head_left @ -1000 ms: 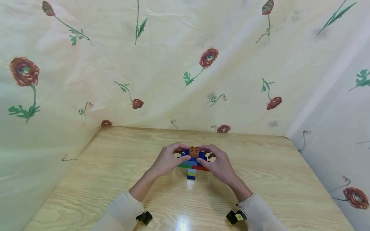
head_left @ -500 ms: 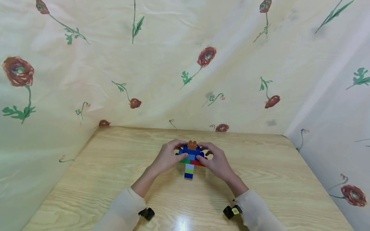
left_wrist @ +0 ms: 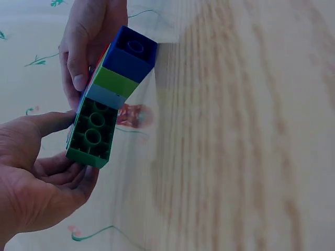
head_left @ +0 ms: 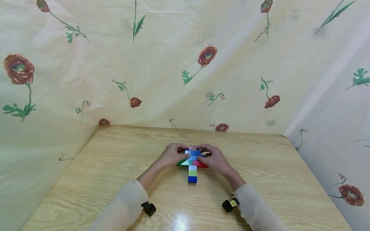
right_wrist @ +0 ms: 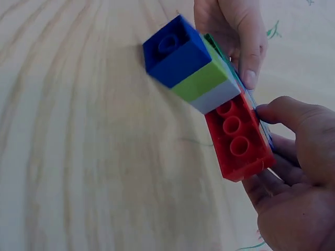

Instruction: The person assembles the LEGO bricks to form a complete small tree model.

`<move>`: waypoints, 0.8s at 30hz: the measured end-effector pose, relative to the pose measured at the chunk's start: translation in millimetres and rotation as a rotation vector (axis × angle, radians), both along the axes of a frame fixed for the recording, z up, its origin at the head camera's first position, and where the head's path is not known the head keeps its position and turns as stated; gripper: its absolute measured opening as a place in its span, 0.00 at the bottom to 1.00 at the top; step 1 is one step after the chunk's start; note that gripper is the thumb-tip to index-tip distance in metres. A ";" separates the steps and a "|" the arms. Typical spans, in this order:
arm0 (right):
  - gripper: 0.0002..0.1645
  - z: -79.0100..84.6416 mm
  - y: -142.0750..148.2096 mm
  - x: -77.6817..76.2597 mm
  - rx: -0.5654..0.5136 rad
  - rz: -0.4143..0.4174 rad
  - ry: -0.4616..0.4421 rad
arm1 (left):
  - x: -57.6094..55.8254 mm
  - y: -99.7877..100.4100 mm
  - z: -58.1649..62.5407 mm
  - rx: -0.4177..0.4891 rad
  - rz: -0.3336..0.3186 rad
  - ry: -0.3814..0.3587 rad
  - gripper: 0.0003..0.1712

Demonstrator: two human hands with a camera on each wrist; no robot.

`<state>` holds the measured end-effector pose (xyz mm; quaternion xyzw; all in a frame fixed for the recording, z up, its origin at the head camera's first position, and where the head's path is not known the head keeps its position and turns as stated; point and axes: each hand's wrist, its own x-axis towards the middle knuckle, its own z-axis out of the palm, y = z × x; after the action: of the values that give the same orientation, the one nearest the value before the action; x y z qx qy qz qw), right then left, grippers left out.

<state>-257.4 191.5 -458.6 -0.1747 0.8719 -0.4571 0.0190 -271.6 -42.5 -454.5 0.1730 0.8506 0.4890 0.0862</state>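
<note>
A model of joined toy bricks hangs between both hands, with the hollow undersides of some bricks showing in the wrist views. Its stem has a white brick (head_left: pixel 192 167), a lime brick (head_left: pixel 192 173) and a dark blue end brick (head_left: pixel 192 179). Above the stem sit a green brick (left_wrist: pixel 90 130) on the left and a red brick (right_wrist: pixel 235 137) on the right, then blue bricks (head_left: pixel 192 153) and an orange-brown brick (head_left: pixel 192 148) on top. My left hand (head_left: pixel 170 156) grips the left side, thumb on the front face. My right hand (head_left: pixel 216 160) grips the right side likewise.
The model is over a wood-grain table (head_left: pixel 115 173). Behind and beside it hangs a pale cloth (head_left: pixel 162 64) printed with red flowers. Black wrist devices (head_left: pixel 148 208) sit at both sleeves.
The model has tilted back: its top studs face away more, and the front face and stem show more fully. Both hands have turned with it, keeping their grip.
</note>
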 end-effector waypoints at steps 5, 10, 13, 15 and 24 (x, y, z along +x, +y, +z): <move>0.26 -5.2 0.7 -0.2 0.012 0.007 -0.056 | -3.0 0.0 -6.4 -0.019 -0.016 -0.043 0.21; 0.24 -10.1 2.1 -2.8 0.012 0.001 -0.087 | -3.8 1.2 -7.5 -0.031 -0.025 -0.069 0.22; 0.24 -13.4 3.2 -4.1 0.010 -0.007 -0.121 | -3.2 3.1 -8.2 -0.046 -0.016 -0.078 0.21; 0.24 -15.5 3.9 -4.5 0.009 -0.012 -0.141 | -2.7 4.5 -9.1 -0.059 -0.012 -0.077 0.21; 0.24 -17.8 5.1 -3.8 0.011 -0.021 -0.152 | -1.0 7.7 -8.8 -0.109 -0.020 -0.058 0.22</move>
<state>-261.2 196.6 -476.5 -0.1299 0.8723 -0.4643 0.0814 -272.6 -34.8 -463.3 0.1626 0.8712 0.4461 0.1249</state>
